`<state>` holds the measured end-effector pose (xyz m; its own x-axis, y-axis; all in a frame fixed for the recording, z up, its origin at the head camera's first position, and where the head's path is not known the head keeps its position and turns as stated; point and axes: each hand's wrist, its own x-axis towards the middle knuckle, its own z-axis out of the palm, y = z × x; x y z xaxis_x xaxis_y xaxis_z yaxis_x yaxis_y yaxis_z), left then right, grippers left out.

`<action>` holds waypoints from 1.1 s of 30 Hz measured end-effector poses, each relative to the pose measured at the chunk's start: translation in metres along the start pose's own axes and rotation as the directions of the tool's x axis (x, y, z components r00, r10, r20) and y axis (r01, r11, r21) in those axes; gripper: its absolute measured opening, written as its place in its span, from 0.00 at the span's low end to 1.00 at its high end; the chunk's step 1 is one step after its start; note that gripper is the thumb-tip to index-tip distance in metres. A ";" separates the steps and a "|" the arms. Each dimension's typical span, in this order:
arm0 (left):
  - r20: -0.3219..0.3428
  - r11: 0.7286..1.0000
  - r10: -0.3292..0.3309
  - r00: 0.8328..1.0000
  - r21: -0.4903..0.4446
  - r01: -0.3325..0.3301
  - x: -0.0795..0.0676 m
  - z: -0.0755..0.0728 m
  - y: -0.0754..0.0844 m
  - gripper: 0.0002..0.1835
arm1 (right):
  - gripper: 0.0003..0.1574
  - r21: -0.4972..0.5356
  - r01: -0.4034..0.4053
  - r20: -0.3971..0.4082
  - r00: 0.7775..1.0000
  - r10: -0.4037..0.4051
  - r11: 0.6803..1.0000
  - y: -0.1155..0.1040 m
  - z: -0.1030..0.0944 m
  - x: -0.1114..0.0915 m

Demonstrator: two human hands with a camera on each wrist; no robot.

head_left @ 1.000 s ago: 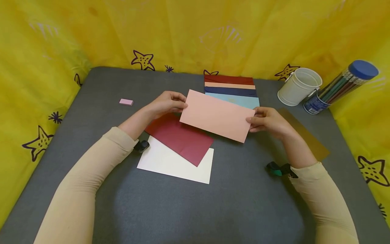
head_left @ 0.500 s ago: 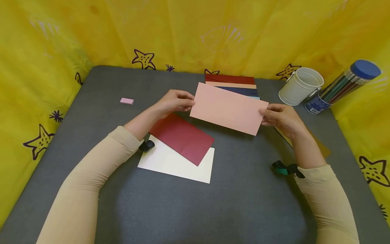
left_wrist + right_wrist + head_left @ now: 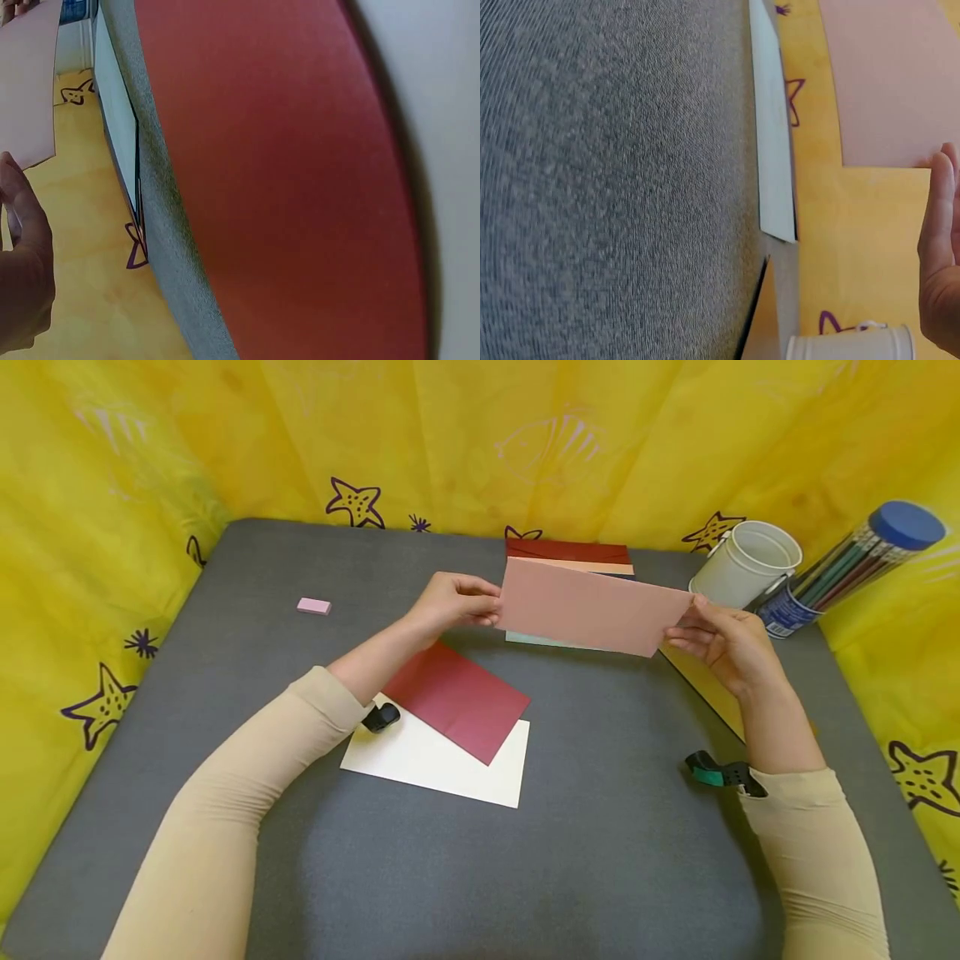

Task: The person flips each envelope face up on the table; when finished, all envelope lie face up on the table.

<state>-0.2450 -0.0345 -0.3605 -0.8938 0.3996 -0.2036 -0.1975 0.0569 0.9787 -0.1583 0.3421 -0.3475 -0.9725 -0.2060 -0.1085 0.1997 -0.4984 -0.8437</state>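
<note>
A pale pink envelope (image 3: pixel 592 607) is raised above the table in the head view, tilted up with its broad face toward me. My left hand (image 3: pixel 453 604) pinches its left edge between thumb and fingers, and my right hand (image 3: pixel 731 642) holds the right end. In the right wrist view the right fingers (image 3: pixel 939 210) meet the envelope's corner. Behind it is a row of overlapping envelopes: dark red (image 3: pixel 566 551), peach, navy and light blue (image 3: pixel 551 642), partly hidden. Nearer to me, a maroon envelope (image 3: pixel 463 702) overlaps a white envelope (image 3: pixel 442 772).
A gold envelope (image 3: pixel 705 689) lies at the right, partly under my right forearm. Behind it stand a white bucket (image 3: pixel 750 564) and a tub of pencils (image 3: pixel 847 564) with a blue lid. A pink eraser (image 3: pixel 313 606) is at the left. Yellow cloth surrounds the grey table (image 3: pixel 525 877).
Both hands have carried the pink envelope to the right and a little farther back. Its face has tipped more upright, and the right hand has turned. The other envelopes have not moved.
</note>
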 end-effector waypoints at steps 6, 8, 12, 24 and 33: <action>-0.021 0.999 -0.018 1.000 0.032 0.019 0.000 0.006 -0.004 0.12 | 0.17 -0.138 0.002 -0.115 0.993 -0.018 0.990 -0.002 0.001 -0.001; -0.028 0.999 -0.028 0.999 0.024 0.029 0.001 0.008 -0.005 0.12 | 0.13 -0.212 -0.007 -0.152 0.988 -0.026 0.977 -0.001 0.001 0.000; -0.048 0.998 -0.064 0.997 -0.026 0.063 0.003 0.013 -0.005 0.13 | 0.12 -0.320 -0.038 -0.184 0.983 -0.023 0.947 0.003 -0.002 0.002; -0.127 0.986 -0.156 0.980 0.040 0.162 0.009 0.025 -0.017 0.21 | 0.19 -0.505 -0.185 -0.281 0.959 0.042 0.843 0.008 -0.013 0.002; -0.044 0.965 -0.183 0.982 0.182 0.188 0.009 0.025 -0.028 0.23 | 0.35 -0.579 -0.283 -0.317 0.942 0.109 0.765 0.014 -0.017 0.010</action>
<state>-0.2376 -0.0094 -0.3888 -0.8593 0.3421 -0.3804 -0.2854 0.2965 0.9114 -0.1667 0.3472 -0.3692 -0.9325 0.0185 -0.3606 0.3586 0.1650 -0.9188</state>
